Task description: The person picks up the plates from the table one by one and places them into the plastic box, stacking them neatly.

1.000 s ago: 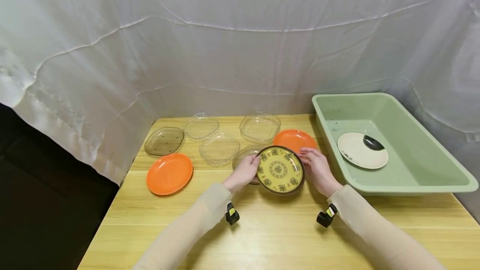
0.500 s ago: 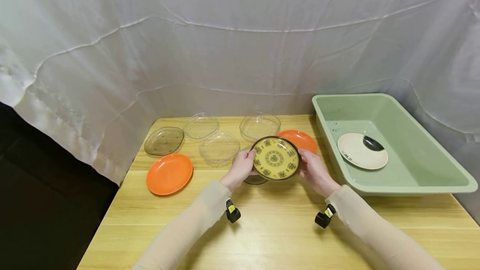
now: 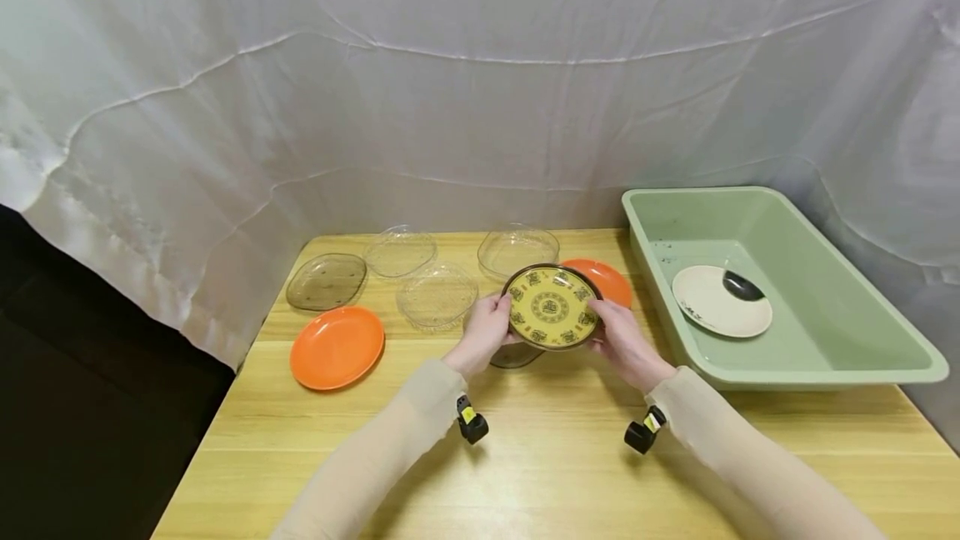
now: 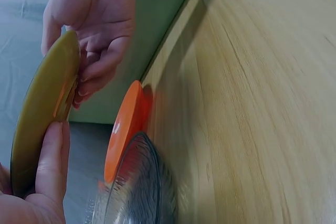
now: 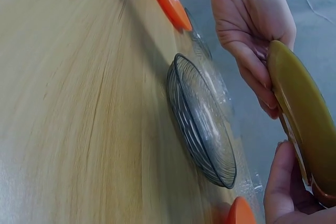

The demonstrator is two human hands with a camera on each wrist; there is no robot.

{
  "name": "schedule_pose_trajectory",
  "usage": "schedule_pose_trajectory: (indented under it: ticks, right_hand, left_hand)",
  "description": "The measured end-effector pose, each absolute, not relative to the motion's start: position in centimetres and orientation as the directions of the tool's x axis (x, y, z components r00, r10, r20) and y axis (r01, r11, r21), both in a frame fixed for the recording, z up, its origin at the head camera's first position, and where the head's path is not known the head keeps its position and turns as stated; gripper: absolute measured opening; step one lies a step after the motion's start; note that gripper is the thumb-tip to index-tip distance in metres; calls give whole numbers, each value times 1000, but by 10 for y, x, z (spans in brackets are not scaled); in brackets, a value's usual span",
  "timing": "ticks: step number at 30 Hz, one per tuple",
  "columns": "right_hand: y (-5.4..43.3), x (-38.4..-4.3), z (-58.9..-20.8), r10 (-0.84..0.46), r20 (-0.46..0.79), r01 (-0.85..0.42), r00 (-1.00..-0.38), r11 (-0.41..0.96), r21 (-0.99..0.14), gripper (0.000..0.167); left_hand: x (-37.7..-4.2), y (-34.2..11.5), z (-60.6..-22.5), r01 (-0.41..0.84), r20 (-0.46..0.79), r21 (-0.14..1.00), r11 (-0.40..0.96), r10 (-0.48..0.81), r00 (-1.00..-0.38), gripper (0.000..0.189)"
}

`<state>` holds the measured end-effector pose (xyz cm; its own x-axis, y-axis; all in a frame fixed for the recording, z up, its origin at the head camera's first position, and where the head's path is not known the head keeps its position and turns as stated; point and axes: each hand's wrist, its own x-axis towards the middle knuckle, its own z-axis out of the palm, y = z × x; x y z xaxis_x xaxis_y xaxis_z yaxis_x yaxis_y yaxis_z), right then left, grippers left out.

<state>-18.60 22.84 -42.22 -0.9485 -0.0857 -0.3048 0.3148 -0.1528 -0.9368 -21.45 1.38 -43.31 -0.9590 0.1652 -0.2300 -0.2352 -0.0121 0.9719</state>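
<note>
A yellow plate with a dark rim and dark printed figures is held up over the table, its face tilted toward the head camera. My left hand grips its left edge, thumb on top and fingers beneath. On the opposite edge my right hand pinches it the same way. Both wrist views show the fingers curled under the plate. Partly hidden below it is a smoky glass dish, seen ribbed and greyish in the right wrist view. Behind the plate lies an orange plate, partly covered.
A green basin stands at the right, with a cream and black plate inside. At the left are another orange plate and a brownish glass dish. Several clear dishes sit toward the back, before a grey curtain.
The yellow plate has moved slightly up and away from me. My right hand, earlier with fingers extended beside the rim, now grips it, thumb on top.
</note>
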Motion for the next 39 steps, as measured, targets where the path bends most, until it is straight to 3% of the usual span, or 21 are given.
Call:
schedule_pose_trajectory:
  ticks: [5,9,39]
  right_hand:
    - [225,-187,-420,-89,-301,312,-949,-161,-936,51]
    - [223,-188,-419,-99,-297,310,-950,-174,-935,55]
    - [229,-183,-421,-1,-270,269,-963,-102,-958,41]
  left_hand:
    - [-214,16,-430,-244,-232,969,-41,188,-954,39]
    - [-214,16,-430,-250,-236,967,-52,187,-954,39]
    - [-209,20,-428,-278,-250,957,-81,253,-934,42]
